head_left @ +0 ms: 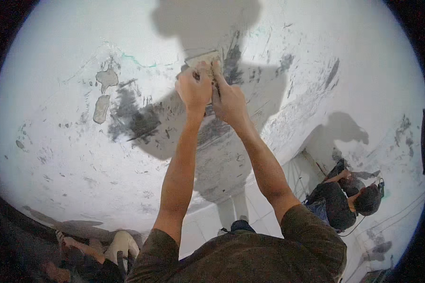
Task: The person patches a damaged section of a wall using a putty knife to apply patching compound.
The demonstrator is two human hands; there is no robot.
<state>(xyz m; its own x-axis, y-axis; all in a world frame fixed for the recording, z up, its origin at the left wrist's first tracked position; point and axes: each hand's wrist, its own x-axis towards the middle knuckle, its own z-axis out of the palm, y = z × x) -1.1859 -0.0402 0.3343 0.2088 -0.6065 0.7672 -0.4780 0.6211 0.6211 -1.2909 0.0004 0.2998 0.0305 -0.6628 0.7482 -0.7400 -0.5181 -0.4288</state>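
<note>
Both my arms reach up to a scuffed white wall (146,193). In my hands is a wide-bladed scraper (205,56), its pale, straight-edged blade lying against the wall. My left hand (196,89) is closed round the scraper's left side. My right hand (228,101) grips it from the right, a finger stretched along the blade; the handle is mostly hidden between the hands. Dark grey smears (141,118) and scratches mark the wall around the blade. To the left are two bare patches (107,79) of greyish-brown.
A person in dark clothes (337,203) crouches by the wall at the lower right. Another person (89,254) is low at the bottom left, partly in shadow. Pale floor tiles (193,233) show below my arms. My shadow falls across the wall.
</note>
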